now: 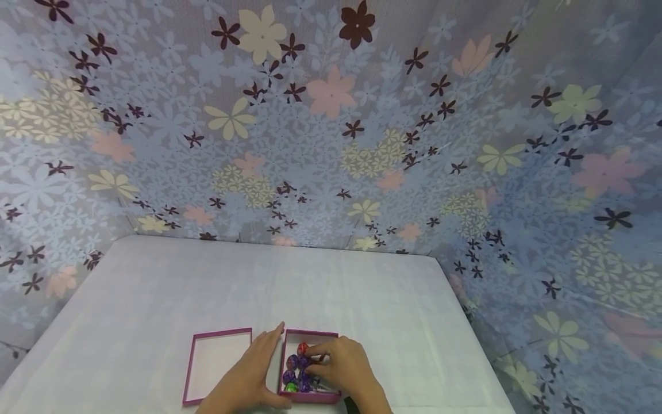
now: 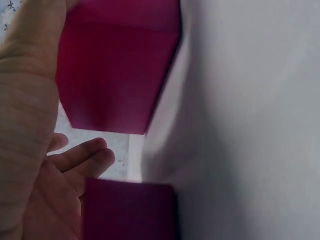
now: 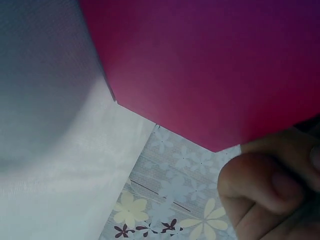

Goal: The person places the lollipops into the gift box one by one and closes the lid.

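A magenta-rimmed box (image 1: pixel 283 362) on the table holds several wrapped lollipops, among them a red one (image 1: pixel 302 348), a green one (image 1: pixel 291 387) and purple ones (image 1: pixel 289 376). Reaching in from the right, my right hand (image 1: pixel 345 363) has bent fingers and thumb around a lollipop near the box's middle; the fingers partly hide it. My left hand (image 1: pixel 250 368) lies along the box's left side, thumb toward the near corner and fingers stretched toward the far one. In the left wrist view, the thumb side is against the magenta box wall (image 2: pixel 115 75). The right wrist view shows curled fingers (image 3: pixel 255 185) beside the box's outer wall (image 3: pixel 200 90).
Left of the box lies a shallow white tray or lid with a magenta rim (image 1: pixel 189 368), partly covered by my left hand. Both stand near the front of a white-covered table (image 1: pixel 279 282). Flower-patterned cloth (image 1: pixel 320 172) hangs behind and at the sides.
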The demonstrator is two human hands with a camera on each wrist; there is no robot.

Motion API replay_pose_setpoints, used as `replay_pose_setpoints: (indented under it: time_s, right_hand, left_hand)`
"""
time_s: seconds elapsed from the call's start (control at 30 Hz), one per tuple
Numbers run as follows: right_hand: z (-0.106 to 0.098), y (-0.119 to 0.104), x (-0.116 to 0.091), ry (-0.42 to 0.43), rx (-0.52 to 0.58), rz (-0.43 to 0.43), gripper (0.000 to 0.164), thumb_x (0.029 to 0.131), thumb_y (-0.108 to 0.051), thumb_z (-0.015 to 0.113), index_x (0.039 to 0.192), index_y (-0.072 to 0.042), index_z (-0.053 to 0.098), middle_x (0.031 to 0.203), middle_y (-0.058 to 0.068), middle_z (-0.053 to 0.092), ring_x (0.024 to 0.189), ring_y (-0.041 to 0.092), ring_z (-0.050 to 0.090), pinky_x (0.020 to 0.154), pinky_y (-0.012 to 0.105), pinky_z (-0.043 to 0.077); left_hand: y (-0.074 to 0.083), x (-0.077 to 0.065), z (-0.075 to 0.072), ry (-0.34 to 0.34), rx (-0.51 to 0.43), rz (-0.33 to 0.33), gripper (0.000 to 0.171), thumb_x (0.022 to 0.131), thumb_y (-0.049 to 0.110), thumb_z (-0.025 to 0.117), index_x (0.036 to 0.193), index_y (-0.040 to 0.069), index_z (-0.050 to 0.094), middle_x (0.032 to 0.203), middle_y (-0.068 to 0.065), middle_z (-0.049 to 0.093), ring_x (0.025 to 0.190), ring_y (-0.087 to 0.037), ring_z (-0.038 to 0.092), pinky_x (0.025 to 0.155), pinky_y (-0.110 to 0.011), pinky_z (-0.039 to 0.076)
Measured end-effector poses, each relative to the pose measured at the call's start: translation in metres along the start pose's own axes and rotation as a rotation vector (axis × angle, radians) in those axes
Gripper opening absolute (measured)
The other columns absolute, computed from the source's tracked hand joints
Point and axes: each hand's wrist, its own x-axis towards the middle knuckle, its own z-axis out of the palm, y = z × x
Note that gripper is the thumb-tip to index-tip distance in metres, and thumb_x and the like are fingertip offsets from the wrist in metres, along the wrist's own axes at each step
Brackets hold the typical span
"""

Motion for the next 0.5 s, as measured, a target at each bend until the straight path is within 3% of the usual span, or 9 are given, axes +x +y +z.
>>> replay_pose_setpoints:
  time_s: [0.17, 0.23, 0.3, 0.4, 0.5]
  right_hand:
    - [-0.007, -0.001, -0.002, 0.288, -0.085, -0.171, 0.025, 0.078, -0.044, 0.084, 0.096, -0.026, 0.081, 0.094, -0.014, 0.077, 0.072, -0.002, 0.067, 0.073, 0.021, 0.052]
    - [-0.019, -0.004, -0.002, 0.414, -0.143, -0.225, 0.025, 0.078, -0.044, 0.084, 0.096, -0.027, 0.081, 0.094, -0.015, 0.077, 0.067, -0.005, 0.057, 0.077, 0.026, 0.047]
    - [-0.035, -0.009, -0.001, 0.48, -0.179, -0.257, 0.025, 0.078, -0.043, 0.085, 0.097, -0.027, 0.081, 0.091, -0.017, 0.076, 0.064, -0.002, 0.044, 0.078, 0.034, 0.039]
    - [-0.061, -0.024, 0.006, 0.471, -0.187, -0.281, 0.032, 0.079, -0.047, 0.082, 0.105, -0.028, 0.079, 0.1, -0.016, 0.076, 0.074, 0.002, 0.041, 0.083, 0.042, 0.031]
    - [-0.078, -0.046, 0.021, 0.33, -0.202, -0.271, 0.05, 0.084, -0.061, 0.073, 0.122, -0.03, 0.072, 0.132, -0.012, 0.066, 0.1, 0.009, 0.052, 0.091, 0.049, 0.029]
  left_hand:
    - [0.002, -0.012, -0.016, 0.07, 0.046, 0.009, 0.148, 0.05, 0.074, 0.085, 0.164, 0.019, 0.008, 0.163, -0.015, 0.029, 0.146, -0.042, 0.032, 0.116, -0.058, 0.031]
    - [0.002, -0.019, -0.027, 0.109, 0.077, -0.022, 0.148, 0.049, 0.075, 0.085, 0.163, 0.019, 0.011, 0.163, -0.012, 0.03, 0.146, -0.038, 0.034, 0.114, -0.058, 0.035]
    - [-0.001, -0.028, -0.041, 0.145, 0.128, -0.05, 0.147, 0.049, 0.078, 0.084, 0.163, 0.017, 0.014, 0.162, -0.011, 0.03, 0.145, -0.036, 0.036, 0.113, -0.06, 0.036]
    - [-0.011, -0.042, -0.062, 0.206, 0.207, -0.069, 0.146, 0.049, 0.08, 0.082, 0.161, 0.013, 0.018, 0.159, -0.013, 0.032, 0.142, -0.035, 0.034, 0.112, -0.064, 0.034]
    - [-0.025, -0.054, -0.081, 0.272, 0.255, -0.047, 0.146, 0.048, 0.078, 0.084, 0.16, 0.009, 0.021, 0.154, -0.018, 0.034, 0.139, -0.039, 0.032, 0.11, -0.065, 0.03]
